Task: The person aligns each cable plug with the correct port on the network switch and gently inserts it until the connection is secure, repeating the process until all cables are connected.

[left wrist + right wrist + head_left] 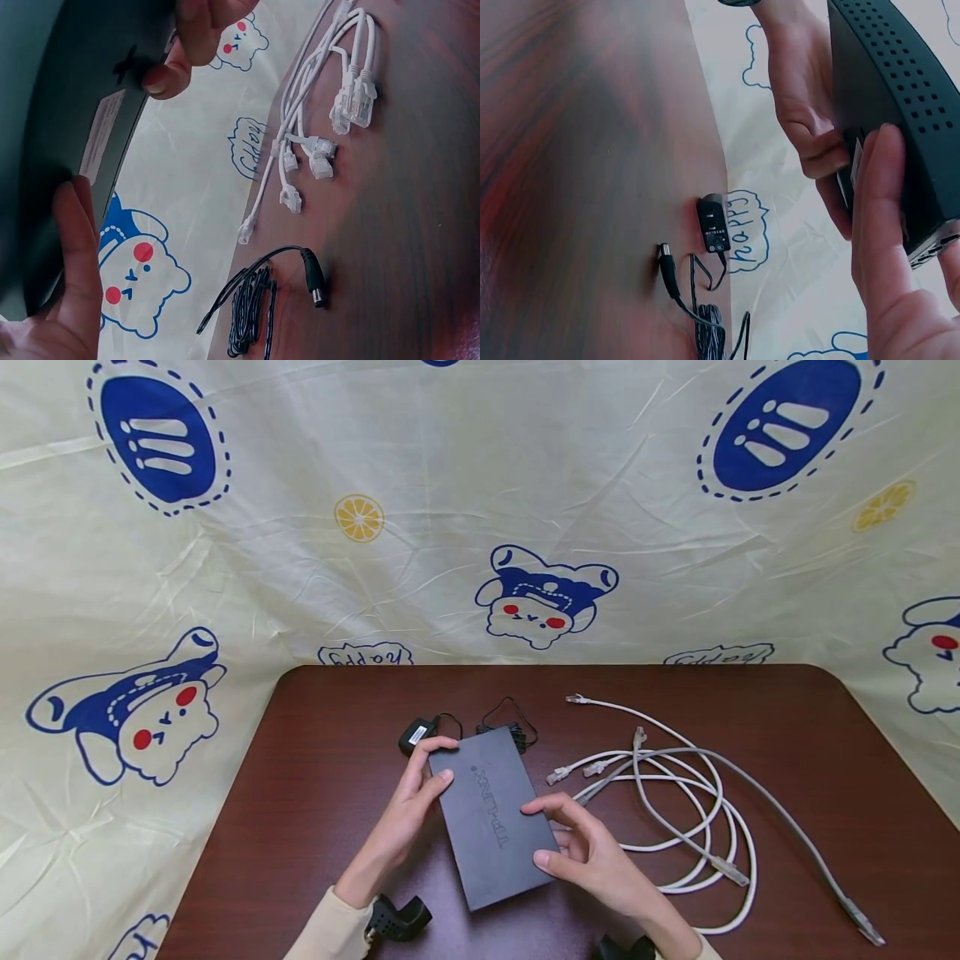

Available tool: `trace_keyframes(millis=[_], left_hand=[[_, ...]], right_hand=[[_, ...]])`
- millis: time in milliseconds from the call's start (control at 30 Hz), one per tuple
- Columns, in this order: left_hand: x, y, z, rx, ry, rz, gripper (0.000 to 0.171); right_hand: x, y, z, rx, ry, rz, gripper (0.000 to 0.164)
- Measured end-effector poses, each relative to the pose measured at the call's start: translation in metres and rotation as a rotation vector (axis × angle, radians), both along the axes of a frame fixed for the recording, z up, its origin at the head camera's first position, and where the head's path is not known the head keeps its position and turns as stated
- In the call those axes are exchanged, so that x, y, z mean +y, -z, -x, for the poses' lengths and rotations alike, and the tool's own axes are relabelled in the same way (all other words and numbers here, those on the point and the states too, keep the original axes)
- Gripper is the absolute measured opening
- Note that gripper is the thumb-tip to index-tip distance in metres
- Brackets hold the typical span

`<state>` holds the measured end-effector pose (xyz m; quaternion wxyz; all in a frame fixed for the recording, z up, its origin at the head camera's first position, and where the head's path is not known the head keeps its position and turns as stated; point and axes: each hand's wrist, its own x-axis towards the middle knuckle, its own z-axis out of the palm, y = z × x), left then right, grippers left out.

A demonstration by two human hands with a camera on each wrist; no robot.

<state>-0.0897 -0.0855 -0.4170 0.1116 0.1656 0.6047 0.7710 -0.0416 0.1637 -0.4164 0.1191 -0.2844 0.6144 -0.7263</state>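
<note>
A flat dark grey TP-LINK network switch [491, 852] is held above the table, tilted, its embossed logo facing up. My left hand [408, 806] grips its far left corner, thumb on top and fingers beneath. On the right long edge, my right hand [592, 856] holds it with thumb and index finger on the top face. The left wrist view shows a white label [101, 135] on the underside of the switch. Square vent holes run along one side of the switch [922, 172] in the right wrist view.
Behind the switch lie a black power adapter [416, 737] and its bundled cord [711, 334], with a barrel plug [316, 289] at the end. White and grey Ethernet cables [738, 827] are loosely coiled on the right of the brown table [300, 827]. A printed cloth [420, 593] hangs behind.
</note>
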Motion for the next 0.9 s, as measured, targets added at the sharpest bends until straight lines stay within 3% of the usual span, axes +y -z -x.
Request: trace_keyframes(millis=[167,300,467,733,900], left_hand=[[0.002,0.000,-0.002,0.017,0.012,0.011,0.041],[0.005,-0.001,-0.006,0.022,-0.008,0.079,0.044],[0.009,-0.002,-0.012,0.000,-0.053,0.153,0.048],[0.015,-0.003,-0.018,-0.022,-0.142,0.187,0.051],[0.017,-0.004,-0.019,-0.046,-0.208,0.202,0.051]], right_hand=[[-0.004,0.002,-0.001,0.016,0.028,0.013,0.043],[-0.010,0.002,-0.003,-0.028,0.054,0.011,0.043],[-0.018,0.004,-0.003,-0.045,0.060,0.047,0.045],[-0.028,0.006,-0.004,-0.071,0.126,0.013,0.044],[-0.034,0.007,-0.004,-0.054,0.126,0.007,0.044]])
